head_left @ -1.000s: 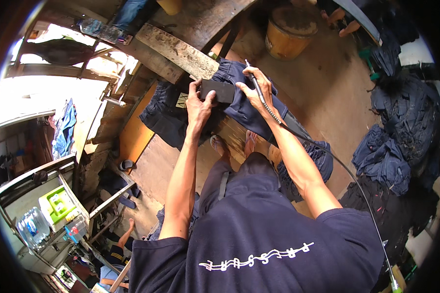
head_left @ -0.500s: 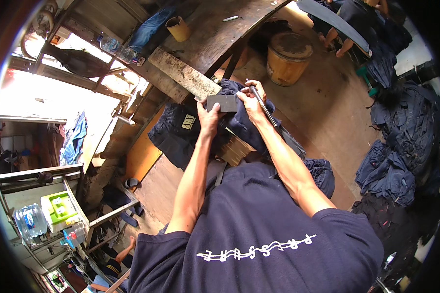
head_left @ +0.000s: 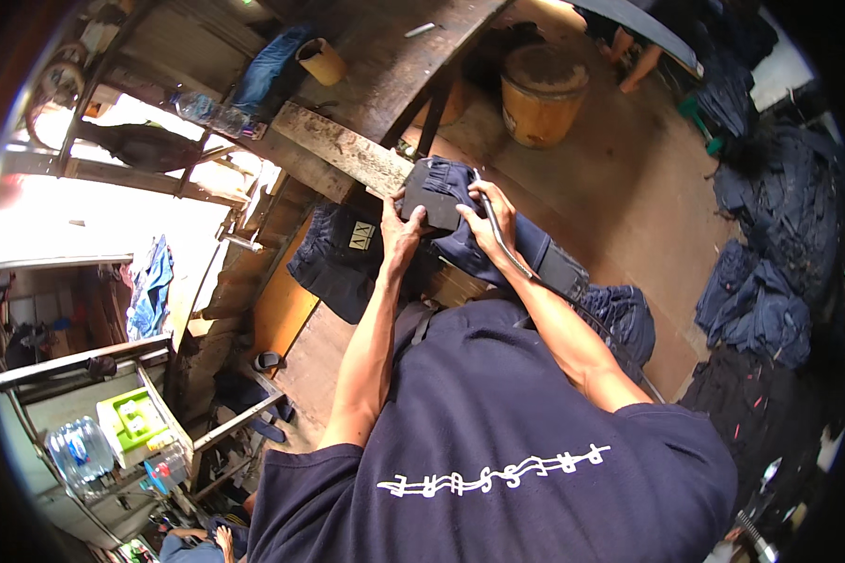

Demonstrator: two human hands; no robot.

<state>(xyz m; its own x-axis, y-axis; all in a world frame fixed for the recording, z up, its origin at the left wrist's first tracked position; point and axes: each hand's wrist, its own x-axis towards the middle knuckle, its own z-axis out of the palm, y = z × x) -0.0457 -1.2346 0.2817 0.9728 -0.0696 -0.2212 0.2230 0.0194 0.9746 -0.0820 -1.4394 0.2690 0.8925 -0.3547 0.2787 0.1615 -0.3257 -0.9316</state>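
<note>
A dark, flat, rectangular block (head_left: pixel 429 208) lies under the thumb of my left hand (head_left: pixel 400 235), whose fingers wrap its left side. Gathered against the block's upper edge is the elastic waistband of a navy garment (head_left: pixel 453 178). My right hand (head_left: pixel 491 223) grips a slim pen-like handpiece (head_left: pixel 490 211) with a cable running back along my forearm, while its thumb reaches the right side of the block and the cloth. Both hands are at the end of a worn wooden board (head_left: pixel 343 145). The handpiece's tip is too small to make out.
Another dark garment with a pale patch (head_left: pixel 361 235) hangs left of my left hand. A workbench (head_left: pixel 385 56) carries a tan cup (head_left: pixel 321 61). Beyond stands a yellow drum (head_left: pixel 545 94); heaps of dark clothes (head_left: pixel 770 206) lie at right. Someone sits at lower left.
My right hand has turned the handpiece so it lies more along my wrist. The block has tilted, and the waistband now bunches higher over it. The whole view has shifted slightly.
</note>
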